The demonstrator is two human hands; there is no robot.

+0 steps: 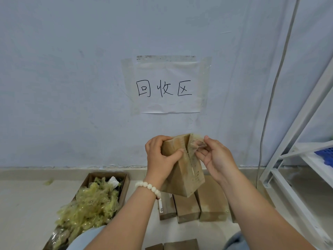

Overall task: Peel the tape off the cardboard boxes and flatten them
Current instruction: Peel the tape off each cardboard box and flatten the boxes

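**Tape coming off a box held up at the wall**

A pale blue-white wall (pixel 72 69) filled the upper two thirds of the frame. A white metal shelf rack (pixel 302 120) slanted down the right edge, with a grey cable (pixel 274 87) hanging beside it and a blue basket (pixel 326 154) on one of its shelves. Light floor (pixel 27 204) ran along the bottom.

At lower left an open carton (pixel 126 186) lay on the floor, heaped with a wad of crumpled yellowish tape (pixel 90 204). A paper sign (pixel 167 87) with three handwritten characters was taped to the wall at centre. Below it, at lower centre, a row of small sealed boxes (pixel 187 208) stood side by side on the floor, and the tops of more boxes (pixel 180 244) showed at the bottom edge.

The cardboard box (pixel 182 175) in work was held in the air just below centre, above that row, with its long side tilted a little to the right.

The left hand (pixel 160 157) gripped its upper part, fingers curled over the top left corner and the thumb pressed across the near face. The right hand (pixel 218 157) pinched a strip of clear tape (pixel 195 146) between thumb and fingers at the box's upper right; the strip stood lifted off the top while its lower run lay along the centre seam.

A bracelet (pixel 149 186) of white beads circled the left wrist.
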